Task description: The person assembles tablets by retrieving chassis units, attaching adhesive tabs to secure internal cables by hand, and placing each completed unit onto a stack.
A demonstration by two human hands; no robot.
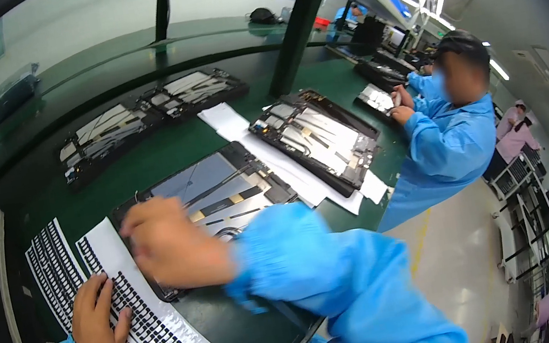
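Observation:
My left hand (101,321) lies with spread fingers on white sheets carrying rows of small black stickers; one sheet (57,270) is at the far left and another sticker sheet (159,326) runs beside the hand. Over the left edge of an opened, tablet-like device (239,198) is my right hand (175,248). Motion blurs its fingers, which look bent; whether they hold something small is hidden. The device has a grey-blue panel, silver parts and flat cables inside, and my right hand and sleeve cover part of it.
More opened devices lie on the green table: one (316,140) to the right on white paper (288,169), and a pair (111,136) at the back. A dark green post (301,23) rises behind them. At right, a person in blue (450,122) handles another device.

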